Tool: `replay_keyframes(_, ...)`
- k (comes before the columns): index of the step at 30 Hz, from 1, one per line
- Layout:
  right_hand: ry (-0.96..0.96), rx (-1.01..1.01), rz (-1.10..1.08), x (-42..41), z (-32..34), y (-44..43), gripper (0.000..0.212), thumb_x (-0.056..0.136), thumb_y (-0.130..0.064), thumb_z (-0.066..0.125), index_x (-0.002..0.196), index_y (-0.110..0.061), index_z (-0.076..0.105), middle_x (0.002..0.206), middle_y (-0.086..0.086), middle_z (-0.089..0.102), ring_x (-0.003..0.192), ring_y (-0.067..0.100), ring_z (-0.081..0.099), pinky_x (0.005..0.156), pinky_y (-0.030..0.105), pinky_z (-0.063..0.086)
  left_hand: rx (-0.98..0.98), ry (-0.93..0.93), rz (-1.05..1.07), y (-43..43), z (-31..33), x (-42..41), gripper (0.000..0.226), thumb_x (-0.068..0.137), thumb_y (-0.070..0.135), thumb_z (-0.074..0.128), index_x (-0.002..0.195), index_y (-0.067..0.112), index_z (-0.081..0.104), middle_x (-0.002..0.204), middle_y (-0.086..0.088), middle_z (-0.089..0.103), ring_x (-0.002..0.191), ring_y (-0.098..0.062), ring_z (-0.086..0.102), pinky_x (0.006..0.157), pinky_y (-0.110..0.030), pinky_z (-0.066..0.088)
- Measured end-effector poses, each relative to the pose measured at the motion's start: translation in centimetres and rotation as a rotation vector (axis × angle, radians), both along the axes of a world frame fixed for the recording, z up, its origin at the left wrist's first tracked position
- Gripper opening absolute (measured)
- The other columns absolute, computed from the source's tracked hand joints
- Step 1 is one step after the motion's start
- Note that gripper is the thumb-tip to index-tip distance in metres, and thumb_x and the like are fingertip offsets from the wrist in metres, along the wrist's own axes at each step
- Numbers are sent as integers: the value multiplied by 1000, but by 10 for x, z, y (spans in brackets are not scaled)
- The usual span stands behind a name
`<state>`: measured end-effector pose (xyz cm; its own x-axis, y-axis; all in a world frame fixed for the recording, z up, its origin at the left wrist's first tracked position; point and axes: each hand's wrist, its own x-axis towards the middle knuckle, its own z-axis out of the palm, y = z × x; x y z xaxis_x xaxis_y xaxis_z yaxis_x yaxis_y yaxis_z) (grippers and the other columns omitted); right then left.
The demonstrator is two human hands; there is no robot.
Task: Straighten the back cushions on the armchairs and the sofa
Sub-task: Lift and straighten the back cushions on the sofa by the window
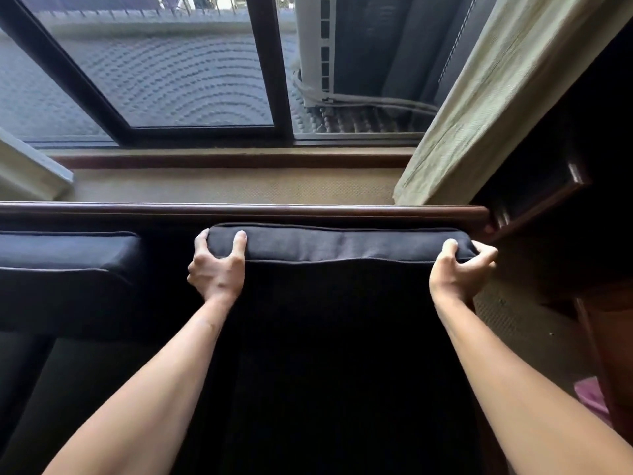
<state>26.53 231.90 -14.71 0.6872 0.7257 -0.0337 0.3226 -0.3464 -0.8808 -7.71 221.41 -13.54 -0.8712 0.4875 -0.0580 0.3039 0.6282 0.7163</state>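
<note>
We are seeing two back cushions. The left cushion [65,250] is leaning a little way below the wooden back rail [239,210], untouched, looking roughly in place; we cannot tell if it needs more. We are gripping the right cushion [342,243] just under the rail: our left hand [215,265] is clamping its left top corner, fingers curled over, our right hand [460,269] clamping the right corner. This one is mid-adjustment; other seats are lying out of view.

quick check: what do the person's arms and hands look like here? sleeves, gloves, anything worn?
Both arms are bare from the bottom of the frame up; no sleeves in view. The left hand and right hand have no gloves. No watch, bracelet or ring shows on either wrist or on the fingers. No markings are visible.
</note>
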Motion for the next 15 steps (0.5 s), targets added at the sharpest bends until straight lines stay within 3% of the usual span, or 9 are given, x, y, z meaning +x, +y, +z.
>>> replay_keyframes(3,-89,-10,19,-7,-18,2,40,89,-32,53,117,-4,52,121,24,53,107,42,54,87,42,39,-27,22,-28,1,-24,-4,71,94,59,67,146,12,52,137,-22,65,123,-45,62,106,-51,45)
replay_keyframes(9,-271,-35,36,-10,-27,-3,44,93,-34,44,121,-2,56,124,27,54,108,48,54,86,51,42,-157,129,-159,3,-27,-8,68,104,50,54,150,1,44,137,-31,55,108,-56,63,94,-57,50)
replay_keyframes(11,-394,-55,78,-18,-25,-13,43,94,-31,45,125,-4,58,132,26,54,114,50,53,93,55,43,-227,167,-219,-1,-24,-14,68,106,50,48,152,0,42,137,-33,53,109,-58,63,93,-58,51)
replay_keyframes(13,-579,-79,177,-28,-25,-27,41,98,-31,47,129,-8,59,144,24,49,132,53,42,110,62,33,-300,223,-297,-4,-18,-21,67,108,49,44,155,1,40,138,-32,52,110,-57,62,91,-58,51)
replay_keyframes(15,-673,-116,335,-42,-22,-40,45,100,-36,44,135,-12,58,153,22,43,147,53,24,117,69,13,-330,292,-403,-8,-9,-27,61,109,47,43,155,7,43,140,-28,53,116,-52,61,91,-58,52)
